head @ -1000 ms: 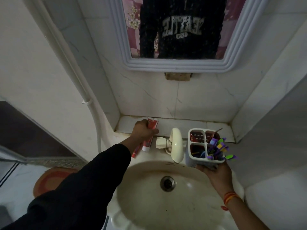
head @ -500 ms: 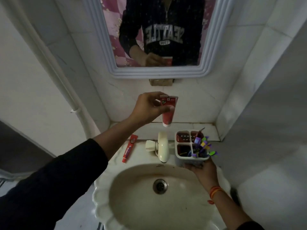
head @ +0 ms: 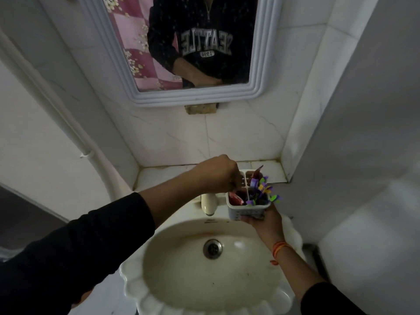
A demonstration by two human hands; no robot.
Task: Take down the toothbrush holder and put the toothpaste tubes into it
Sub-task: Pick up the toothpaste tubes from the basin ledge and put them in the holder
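Observation:
My right hand holds a white four-compartment toothbrush holder from below, over the sink's back right rim. Purple and green toothbrushes stick out of its right side. A red toothpaste tube sits low in the front left compartment. My left hand reaches down over the holder's left side, fingertips pinched at that tube's top end. Another red item pokes out of a back compartment. My left forearm hides the sink's left rim.
A cream tap stands just left of the holder. Below lies the scalloped sink basin with its drain. A tiled ledge runs behind, a framed mirror hangs above, and a white pipe runs down the left wall.
My left hand picked one red tube off the sink rim, lifted it high, then brought it right and down into the holder's front left compartment. The holder stayed in my right hand.

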